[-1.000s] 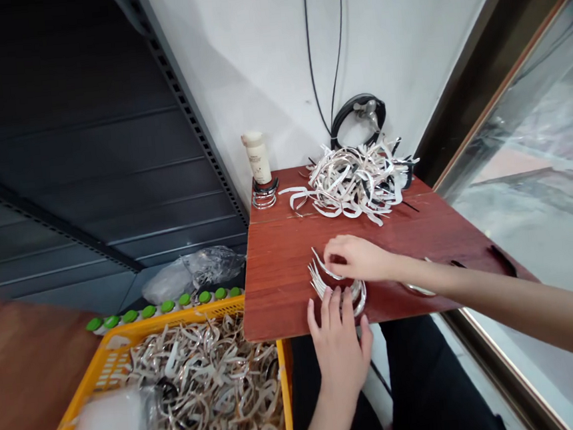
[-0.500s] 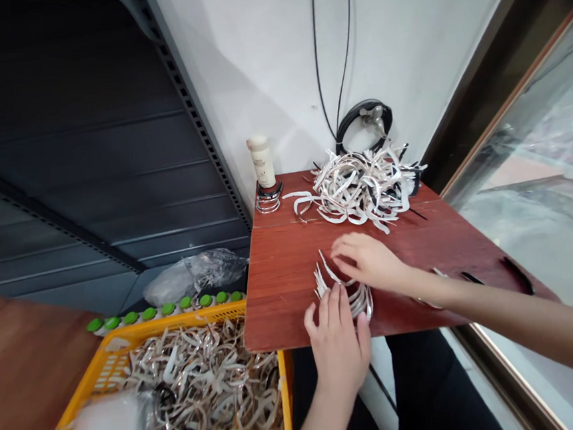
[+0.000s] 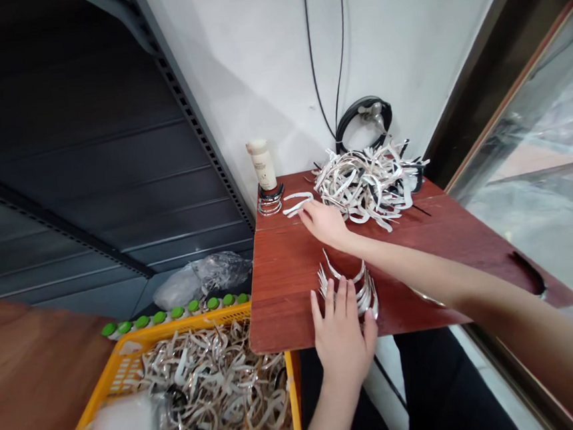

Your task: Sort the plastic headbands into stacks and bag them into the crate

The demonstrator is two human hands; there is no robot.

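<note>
Lower centre of the frame, and here's the nested row of curved silver strips, its uppermost one a touch apart from the rest. The left hand is over them, open, fingers spread, fingertips at the curves; light pressure looks best there, enough to steady the row without splaying it. Up at the centre, the right hand is at a pale curved strip, fingers bent at its end; whether the pinch has closed, I cannot tell. A tidy grip on that one end, clear of its neighbour, should keep things from snagging. Just right of it sprawls the tangled pile, and loops like those could easily catch. All this on the reddish tabletop. At its back left corner, a pale bottle stands by a small group of dark and silver curves. Lower left, a yellow basket brims with more curved pieces.
</note>
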